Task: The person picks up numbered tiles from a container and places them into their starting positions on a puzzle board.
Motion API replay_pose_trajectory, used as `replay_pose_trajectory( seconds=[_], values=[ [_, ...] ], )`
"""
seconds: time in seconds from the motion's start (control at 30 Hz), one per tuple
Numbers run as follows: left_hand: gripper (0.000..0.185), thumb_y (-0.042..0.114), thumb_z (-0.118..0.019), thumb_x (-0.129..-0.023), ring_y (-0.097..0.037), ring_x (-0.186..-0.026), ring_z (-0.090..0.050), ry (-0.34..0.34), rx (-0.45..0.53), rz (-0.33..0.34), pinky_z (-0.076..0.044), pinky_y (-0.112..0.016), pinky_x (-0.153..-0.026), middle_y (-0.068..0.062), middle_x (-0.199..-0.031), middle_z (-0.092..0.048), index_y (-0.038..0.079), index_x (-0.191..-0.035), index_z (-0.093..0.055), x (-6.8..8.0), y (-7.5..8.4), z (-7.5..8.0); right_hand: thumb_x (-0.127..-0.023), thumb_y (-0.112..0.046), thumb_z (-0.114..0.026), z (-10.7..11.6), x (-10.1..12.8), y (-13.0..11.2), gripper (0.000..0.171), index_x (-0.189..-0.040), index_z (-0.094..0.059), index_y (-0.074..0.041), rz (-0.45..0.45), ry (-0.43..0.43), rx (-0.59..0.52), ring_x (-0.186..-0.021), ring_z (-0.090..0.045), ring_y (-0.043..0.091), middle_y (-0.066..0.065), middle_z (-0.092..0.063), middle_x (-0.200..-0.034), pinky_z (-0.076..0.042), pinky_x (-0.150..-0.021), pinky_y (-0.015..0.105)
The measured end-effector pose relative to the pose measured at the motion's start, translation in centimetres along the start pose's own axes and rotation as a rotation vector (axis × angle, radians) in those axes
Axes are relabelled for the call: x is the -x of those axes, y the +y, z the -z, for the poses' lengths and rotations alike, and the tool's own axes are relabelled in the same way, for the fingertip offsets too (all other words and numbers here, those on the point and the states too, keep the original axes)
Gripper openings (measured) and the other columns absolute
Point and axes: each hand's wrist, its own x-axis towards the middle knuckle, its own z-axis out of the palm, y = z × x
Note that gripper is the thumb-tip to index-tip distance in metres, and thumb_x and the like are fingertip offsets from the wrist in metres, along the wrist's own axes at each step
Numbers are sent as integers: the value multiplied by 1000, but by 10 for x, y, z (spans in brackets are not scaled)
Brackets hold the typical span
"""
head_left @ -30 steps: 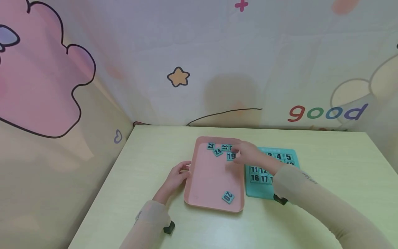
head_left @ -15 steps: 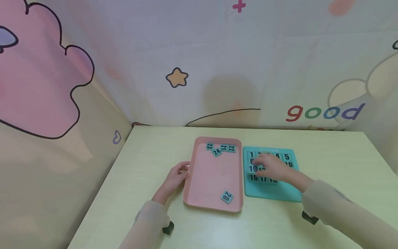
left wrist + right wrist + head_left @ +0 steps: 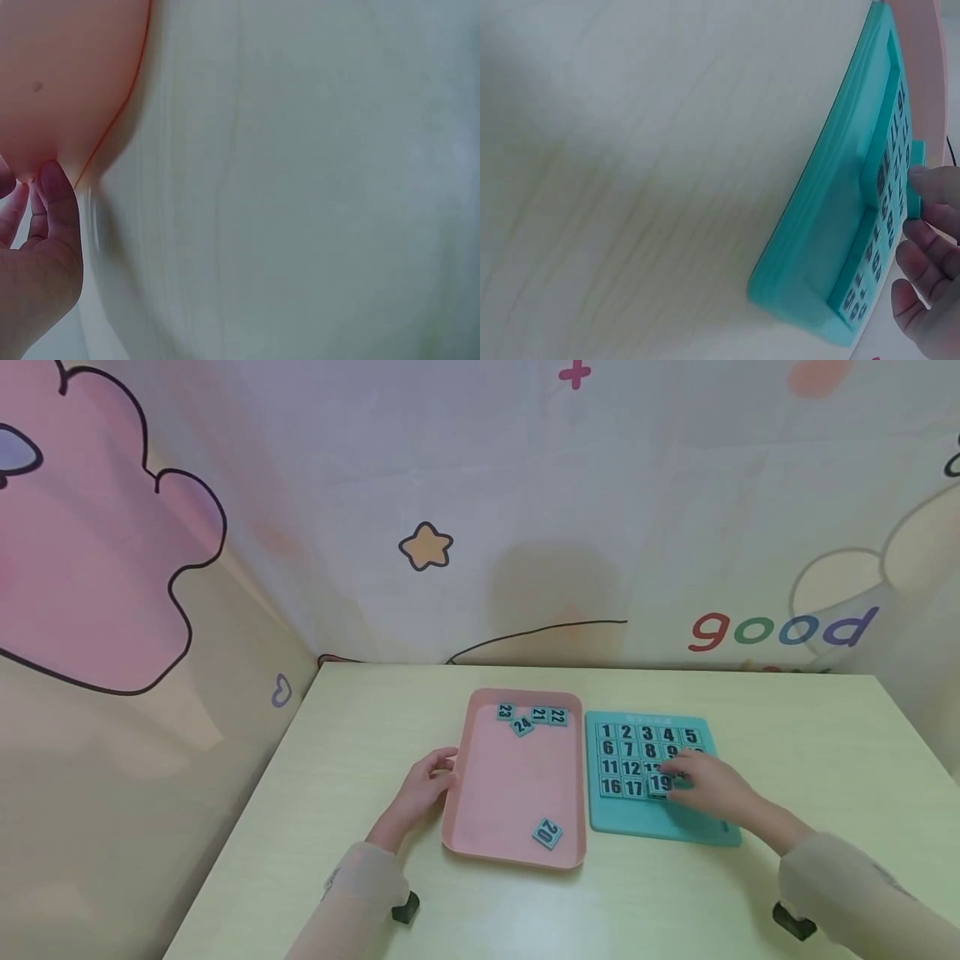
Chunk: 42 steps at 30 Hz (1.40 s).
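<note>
My right hand (image 3: 678, 777) pinches a teal tile numbered 19 (image 3: 660, 783) over the fourth row of the teal number board (image 3: 652, 827), beside tiles 16 and 17. In the right wrist view my fingers (image 3: 930, 247) hold that tile (image 3: 915, 176) at the board (image 3: 832, 225), edge on. My left hand (image 3: 444, 767) grips the left rim of the pink tray (image 3: 498, 793); its thumb (image 3: 58, 206) sits at the tray's rim (image 3: 67, 82). Tiles 23 (image 3: 505, 711), 24 (image 3: 522, 724), 21 (image 3: 539, 715) and 22 (image 3: 557, 716) lie at the tray's far end, and tile 20 (image 3: 548, 833) at its near end.
The pale table (image 3: 360, 727) is walled by a cartoon-printed backdrop (image 3: 525, 510) behind and to the left. Tray and board lie side by side in the middle. Bare tabletop extends to the right of the board and along the near edge.
My right hand picked tile 19 out of the tray, carried it right across the board, and now holds it at the fourth row. The left hand stayed on the tray rim.
</note>
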Motion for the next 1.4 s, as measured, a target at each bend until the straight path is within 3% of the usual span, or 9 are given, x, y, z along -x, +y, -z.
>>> replay_pose_trajectory(
  seconds=[0.5,1.1,1.4],
  values=[
    [39,3,-51,-83,-18,-86,-53,10,-12,12,-45,-27,-76,-12,-103,-53,7,-122,-49,-1,-2,-1,-73,-14,-67,1,21,19,32,-101,-63,0,-38,-20,53,-95,-54,35,19,-59,-103,-44,-80,49],
    [39,2,-51,-83,-18,-86,-52,14,6,29,-45,-27,-77,-12,-103,-53,8,-122,-49,-1,-1,-2,-72,-15,-67,-15,18,22,34,-102,-63,1,-64,43,100,-78,-52,20,10,-57,-91,-47,-70,40],
    [38,3,-51,-84,-18,-87,-52,9,0,30,-44,-27,-78,-13,-105,-53,7,-122,-49,-1,0,-1,-72,-21,-69,-1,8,13,35,-102,-63,-4,-29,21,111,-78,-50,18,9,-57,-92,-48,-67,36]
  ],
)
